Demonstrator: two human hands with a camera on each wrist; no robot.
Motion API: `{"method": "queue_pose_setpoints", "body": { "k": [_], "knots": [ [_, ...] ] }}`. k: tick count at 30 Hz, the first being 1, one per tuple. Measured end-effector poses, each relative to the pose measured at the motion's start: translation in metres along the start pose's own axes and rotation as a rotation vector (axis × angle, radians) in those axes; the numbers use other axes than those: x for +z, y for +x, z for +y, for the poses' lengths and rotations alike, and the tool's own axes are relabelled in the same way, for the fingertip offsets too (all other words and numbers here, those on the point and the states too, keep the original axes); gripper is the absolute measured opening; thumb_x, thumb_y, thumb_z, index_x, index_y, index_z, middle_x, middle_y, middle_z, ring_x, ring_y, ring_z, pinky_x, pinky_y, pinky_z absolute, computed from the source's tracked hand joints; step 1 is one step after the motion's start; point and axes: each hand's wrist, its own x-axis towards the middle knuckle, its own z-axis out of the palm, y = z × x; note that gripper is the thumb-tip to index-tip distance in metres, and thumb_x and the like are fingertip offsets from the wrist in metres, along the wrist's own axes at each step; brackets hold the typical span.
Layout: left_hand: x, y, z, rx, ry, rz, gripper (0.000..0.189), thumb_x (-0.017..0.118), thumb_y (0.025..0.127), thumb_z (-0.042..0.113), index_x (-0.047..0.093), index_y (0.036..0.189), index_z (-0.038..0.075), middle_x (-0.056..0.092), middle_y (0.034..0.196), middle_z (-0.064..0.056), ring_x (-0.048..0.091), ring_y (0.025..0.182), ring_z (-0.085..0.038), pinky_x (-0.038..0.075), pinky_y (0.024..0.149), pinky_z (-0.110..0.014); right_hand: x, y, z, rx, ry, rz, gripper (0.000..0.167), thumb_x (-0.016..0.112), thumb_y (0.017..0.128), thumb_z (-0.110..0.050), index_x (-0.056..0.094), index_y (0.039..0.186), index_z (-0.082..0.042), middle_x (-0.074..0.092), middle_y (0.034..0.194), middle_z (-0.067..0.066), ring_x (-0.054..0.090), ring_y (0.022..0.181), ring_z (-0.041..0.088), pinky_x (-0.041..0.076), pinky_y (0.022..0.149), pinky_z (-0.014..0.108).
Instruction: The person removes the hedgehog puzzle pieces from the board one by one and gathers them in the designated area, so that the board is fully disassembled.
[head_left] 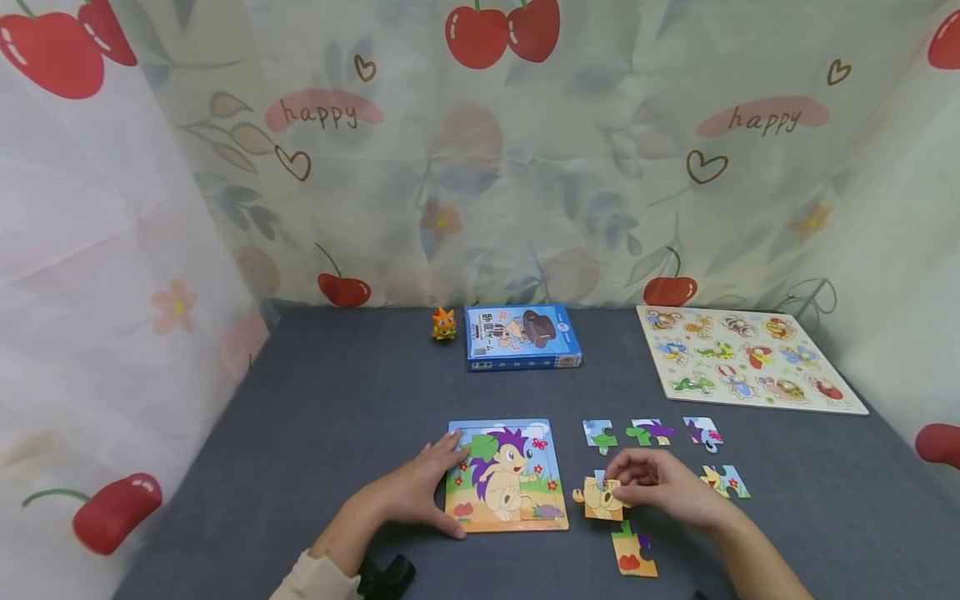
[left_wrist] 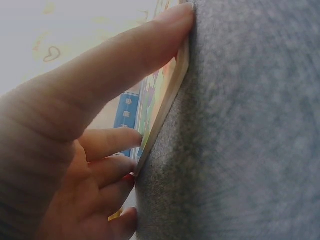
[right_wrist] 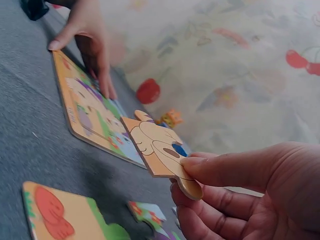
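Note:
A square jigsaw board point(head_left: 506, 527) with a purple-haired hedgehog picture lies on the dark table. My left hand point(head_left: 420, 487) is spread along its left side, thumb on the near corner and fingertips at the far part of that edge. To the right of the board, my right hand point(head_left: 660, 487) pinches a puzzle piece point(right_wrist: 157, 145) between thumb and fingers, tan with a bit of blue. That piece is tilted and raised above the table in the right wrist view. Below it lies a strawberry puzzle piece point(head_left: 633, 557).
Loose puzzle pieces lie beyond my right hand: a blue-green piece point(head_left: 599, 434), a green-purple piece point(head_left: 651, 432), a purple-pink piece point(head_left: 703, 432) and a flowered piece point(head_left: 735, 481). Farther back are a small orange toy point(head_left: 444, 324), a blue box point(head_left: 522, 337) and an insect board point(head_left: 750, 360).

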Motion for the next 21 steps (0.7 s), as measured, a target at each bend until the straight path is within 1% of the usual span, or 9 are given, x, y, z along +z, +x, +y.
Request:
{"method": "queue_pose_setpoints", "body": {
  "k": [4, 12, 15, 21],
  "knots": [
    [0.0, 0.0, 0.0, -0.002, -0.002, 0.0, 0.102, 0.079, 0.065, 0.053, 0.031, 0.146, 0.013, 0.009, 0.158, -0.007, 0.006, 0.146, -0.029, 0.011, 0.115, -0.055, -0.007, -0.008, 0.002, 0.003, -0.013, 0.031, 0.032, 0.06, 0.091, -0.019, 0.055, 0.108, 0.008, 0.061, 0.09, 0.007, 0.059, 0.078, 0.012, 0.053, 0.071, 0.03],
    [0.0, -0.001, 0.001, -0.006, -0.006, -0.002, 0.102, 0.079, 0.065, 0.052, 0.031, 0.146, 0.013, 0.01, 0.158, -0.008, 0.006, 0.145, -0.031, 0.012, 0.114, -0.056, -0.02, -0.024, 0.009, 0.05, -0.026, 0.076, 0.034, 0.059, 0.091, -0.019, 0.055, 0.111, 0.008, 0.06, 0.087, 0.005, 0.057, 0.075, 0.011, 0.05, 0.064, 0.029],
    [-0.001, -0.002, 0.002, -0.003, -0.007, 0.004, 0.102, 0.079, 0.065, 0.051, 0.031, 0.146, 0.012, 0.01, 0.158, -0.009, 0.006, 0.145, -0.033, 0.012, 0.114, -0.057, -0.025, -0.029, 0.012, 0.066, -0.015, 0.09, 0.036, 0.06, 0.091, -0.019, 0.054, 0.113, 0.01, 0.061, 0.088, 0.004, 0.059, 0.075, 0.011, 0.052, 0.066, 0.029],
    [-0.001, -0.003, 0.003, -0.007, -0.006, 0.006, 0.102, 0.079, 0.066, 0.05, 0.031, 0.146, 0.011, 0.01, 0.158, -0.01, 0.007, 0.145, -0.035, 0.013, 0.113, -0.058, -0.033, -0.038, 0.015, 0.127, -0.011, 0.12, 0.04, 0.062, 0.09, -0.021, 0.053, 0.113, 0.011, 0.063, 0.092, 0.004, 0.06, 0.078, 0.009, 0.053, 0.069, 0.028]
  ]
}}
